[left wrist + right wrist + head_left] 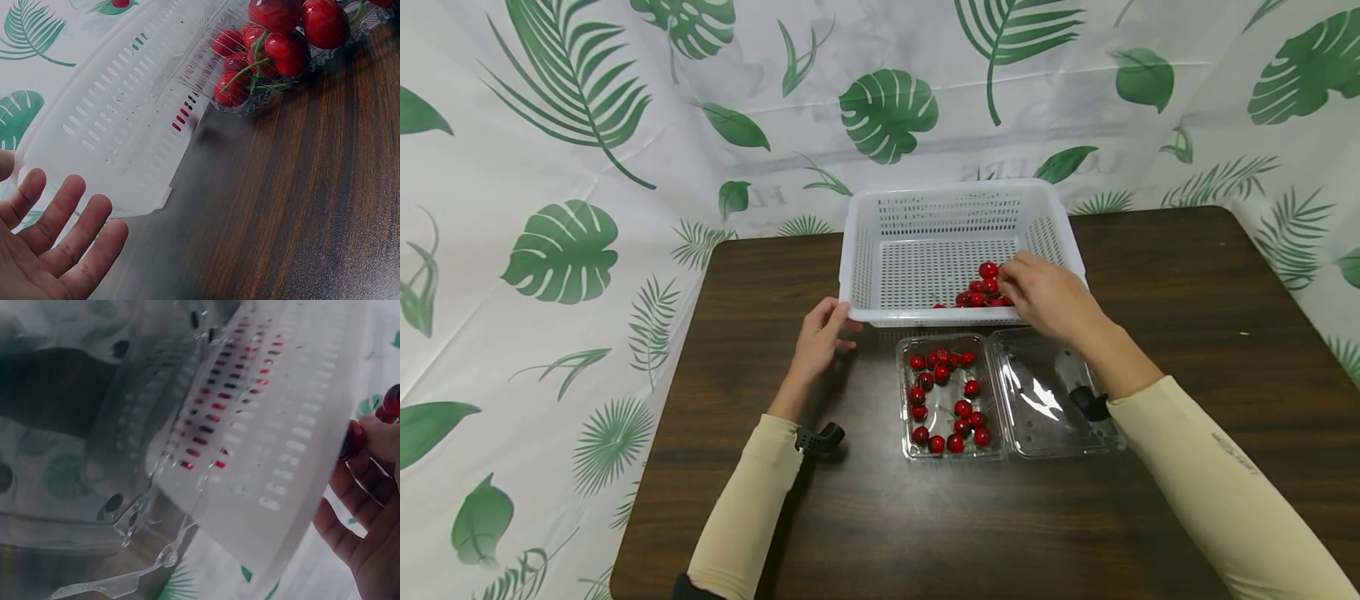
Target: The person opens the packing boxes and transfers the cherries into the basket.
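A white plastic basket stands at the back of the table, with red cherries gathered in its front right part. At its front left corner rests my left hand, the fingers fairly straight and holding nothing in the left wrist view. Over the front right rim my right hand reaches in and pinches a dark cherry by the fingertips. More cherries show beyond those fingers. In front of the basket, a clear clamshell box lies with several stemmed cherries in its tray.
The box's clear lid lies folded back to the right, under my right wrist. A dark wood table carries everything. Behind it hangs a white cloth with green leaves.
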Motion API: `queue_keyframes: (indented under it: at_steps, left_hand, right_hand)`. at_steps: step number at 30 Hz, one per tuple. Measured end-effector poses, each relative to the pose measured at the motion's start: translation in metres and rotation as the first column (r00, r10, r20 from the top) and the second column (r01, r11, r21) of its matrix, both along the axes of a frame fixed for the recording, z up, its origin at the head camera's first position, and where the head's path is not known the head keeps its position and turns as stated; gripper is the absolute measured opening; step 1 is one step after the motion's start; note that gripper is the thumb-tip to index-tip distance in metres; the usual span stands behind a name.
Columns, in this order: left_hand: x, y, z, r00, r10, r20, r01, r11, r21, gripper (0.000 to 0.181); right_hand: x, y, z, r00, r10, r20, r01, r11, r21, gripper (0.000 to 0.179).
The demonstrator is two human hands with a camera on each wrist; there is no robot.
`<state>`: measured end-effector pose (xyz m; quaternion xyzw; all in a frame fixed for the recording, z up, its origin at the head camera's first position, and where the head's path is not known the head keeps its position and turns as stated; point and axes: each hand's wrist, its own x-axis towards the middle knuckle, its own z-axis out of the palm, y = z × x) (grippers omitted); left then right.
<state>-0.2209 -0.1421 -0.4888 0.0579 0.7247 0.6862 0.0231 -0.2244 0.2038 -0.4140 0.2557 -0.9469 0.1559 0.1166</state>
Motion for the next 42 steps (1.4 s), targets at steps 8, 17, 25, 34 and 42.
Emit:
queue_keyframes:
  at_steps: [8,17,25,34,42]
  left_hand:
    - [0.000,0.000,-0.001,1.000,0.001,0.001,-0.001,1.000,0.000,0.027]
    - [0.001,-0.001,0.000,1.000,-0.007,-0.008,0.007,1.000,0.000,0.029]
    - [0.000,0.000,-0.001,1.000,-0.004,-0.010,0.004,1.000,-0.001,0.029]
    - [0.000,0.001,-0.003,0.999,0.042,-0.016,-0.042,0.999,0.003,0.027]
    - [-0.001,0.001,-0.002,0.999,0.047,-0.009,-0.047,0.999,0.002,0.028]
  right_hand:
    - [-0.012,0.003,-0.009,0.999,-0.002,0.039,0.000,0.998,0.067,0.010]
    - [-0.011,0.000,-0.008,0.994,-0.021,0.103,0.011,0.996,0.092,0.006]
    - [-0.011,0.001,-0.010,0.995,-0.036,0.098,0.028,0.996,0.088,0.008]
    - [-0.007,0.003,-0.012,0.986,-0.092,0.140,0.082,0.993,0.081,0.020]
    - [0.003,0.004,-0.012,0.990,-0.103,0.096,0.102,0.995,0.017,0.020]
